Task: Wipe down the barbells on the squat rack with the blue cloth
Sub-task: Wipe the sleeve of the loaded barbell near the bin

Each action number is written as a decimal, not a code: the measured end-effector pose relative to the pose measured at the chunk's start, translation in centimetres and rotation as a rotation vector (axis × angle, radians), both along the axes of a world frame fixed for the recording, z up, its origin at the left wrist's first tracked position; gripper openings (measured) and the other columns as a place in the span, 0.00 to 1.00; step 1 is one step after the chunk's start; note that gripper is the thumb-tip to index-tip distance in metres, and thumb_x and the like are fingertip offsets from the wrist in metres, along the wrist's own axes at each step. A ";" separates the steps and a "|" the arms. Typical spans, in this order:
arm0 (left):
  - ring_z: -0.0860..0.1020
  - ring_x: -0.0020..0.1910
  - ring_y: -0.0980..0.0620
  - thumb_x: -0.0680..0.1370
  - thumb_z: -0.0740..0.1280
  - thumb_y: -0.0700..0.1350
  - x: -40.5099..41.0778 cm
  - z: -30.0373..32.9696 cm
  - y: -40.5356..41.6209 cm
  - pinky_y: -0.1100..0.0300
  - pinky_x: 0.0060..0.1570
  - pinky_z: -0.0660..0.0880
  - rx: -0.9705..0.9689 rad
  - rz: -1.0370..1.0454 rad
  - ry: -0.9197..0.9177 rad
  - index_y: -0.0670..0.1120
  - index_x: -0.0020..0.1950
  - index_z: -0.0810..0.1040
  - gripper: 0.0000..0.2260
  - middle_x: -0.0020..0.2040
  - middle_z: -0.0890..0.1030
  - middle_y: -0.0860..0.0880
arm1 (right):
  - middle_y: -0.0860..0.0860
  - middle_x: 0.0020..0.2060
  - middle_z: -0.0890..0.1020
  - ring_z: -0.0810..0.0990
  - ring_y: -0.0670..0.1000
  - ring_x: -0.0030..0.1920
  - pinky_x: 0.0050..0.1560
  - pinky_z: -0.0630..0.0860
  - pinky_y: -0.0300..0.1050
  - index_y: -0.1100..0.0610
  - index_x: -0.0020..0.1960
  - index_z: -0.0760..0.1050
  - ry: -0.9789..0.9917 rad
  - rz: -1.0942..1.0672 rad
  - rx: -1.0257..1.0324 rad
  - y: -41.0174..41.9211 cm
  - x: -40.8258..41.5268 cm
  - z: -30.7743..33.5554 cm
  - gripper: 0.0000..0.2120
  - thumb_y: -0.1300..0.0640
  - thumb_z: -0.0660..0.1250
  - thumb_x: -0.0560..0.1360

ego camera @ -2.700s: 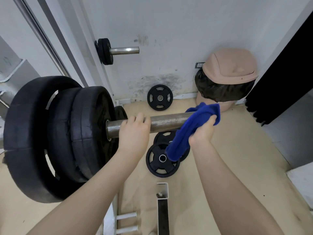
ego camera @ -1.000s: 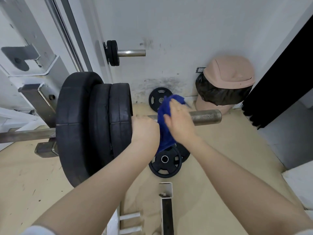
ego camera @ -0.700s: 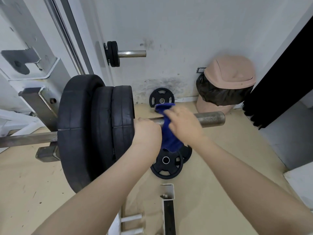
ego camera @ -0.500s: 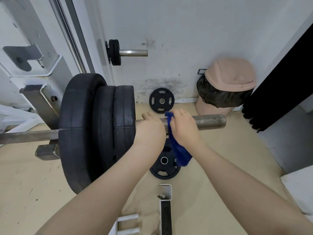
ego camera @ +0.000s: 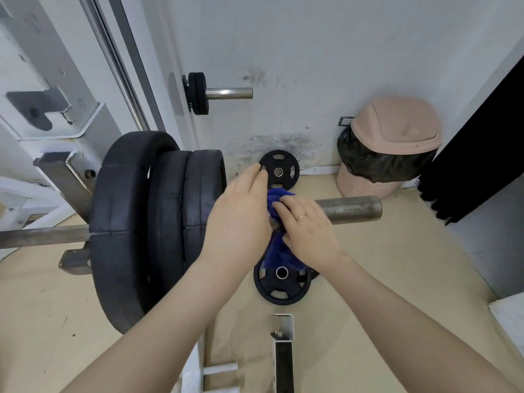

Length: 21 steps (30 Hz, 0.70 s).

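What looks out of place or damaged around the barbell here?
Loose weight plates lie flat on the floor under the barbell sleeve, and another plate leans against the wall, which carries dark scuff marks just above it. The sleeve's metal looks dull and speckled.

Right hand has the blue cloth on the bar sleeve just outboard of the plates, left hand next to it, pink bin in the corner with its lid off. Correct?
Not quite: the head view shows the pink bin with its lid on. The rest holds: the right hand presses the blue cloth on the bar sleeve just outboard of the plates, with the left hand next to it.
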<state>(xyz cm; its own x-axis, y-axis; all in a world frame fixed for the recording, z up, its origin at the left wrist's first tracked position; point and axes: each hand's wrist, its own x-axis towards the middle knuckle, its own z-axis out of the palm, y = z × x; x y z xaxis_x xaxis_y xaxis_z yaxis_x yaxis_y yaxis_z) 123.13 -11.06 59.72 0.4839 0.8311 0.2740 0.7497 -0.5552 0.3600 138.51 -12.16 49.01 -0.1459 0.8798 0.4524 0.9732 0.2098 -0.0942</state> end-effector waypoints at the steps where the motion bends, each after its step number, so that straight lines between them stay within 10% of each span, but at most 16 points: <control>1: 0.57 0.72 0.53 0.77 0.57 0.37 0.2 -0.5 -0.1 0.62 0.66 0.60 -0.006 0.001 -0.027 0.46 0.75 0.54 0.27 0.76 0.54 0.52 | 0.58 0.55 0.78 0.71 0.57 0.56 0.58 0.69 0.53 0.61 0.60 0.71 -0.060 -0.048 0.000 -0.8 1.7 -0.1 0.26 0.60 0.65 0.62; 9: 0.69 0.61 0.45 0.75 0.64 0.40 3.5 -5.2 -0.1 0.55 0.56 0.68 -0.028 0.035 0.337 0.44 0.68 0.61 0.23 0.65 0.69 0.46 | 0.64 0.53 0.77 0.74 0.64 0.55 0.60 0.71 0.58 0.68 0.57 0.74 0.149 -0.431 0.080 -2.9 7.3 -0.5 0.22 0.70 0.63 0.63; 17: 0.77 0.41 0.43 0.66 0.73 0.39 4.0 -6.8 0.8 0.54 0.37 0.73 0.160 0.077 0.380 0.43 0.47 0.76 0.12 0.41 0.78 0.44 | 0.59 0.51 0.80 0.76 0.62 0.52 0.58 0.69 0.52 0.62 0.56 0.77 0.022 -0.221 -0.190 -1.1 8.2 1.8 0.21 0.61 0.56 0.66; 21: 0.76 0.33 0.43 0.57 0.78 0.37 4.0 -6.9 1.1 0.56 0.30 0.72 0.198 0.080 0.368 0.42 0.40 0.76 0.17 0.34 0.76 0.45 | 0.56 0.49 0.80 0.75 0.56 0.50 0.49 0.67 0.43 0.61 0.54 0.78 0.466 -0.449 -0.298 -1.5 13.3 3.7 0.17 0.62 0.53 0.72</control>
<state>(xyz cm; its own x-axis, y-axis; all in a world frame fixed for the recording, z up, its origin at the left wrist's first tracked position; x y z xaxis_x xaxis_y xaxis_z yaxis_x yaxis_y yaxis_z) 127.16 -10.01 52.79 0.5152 0.8190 0.2528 0.8520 -0.5213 -0.0475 151.85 -13.67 52.66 0.4099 0.9054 0.1103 0.8041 -0.3016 -0.5123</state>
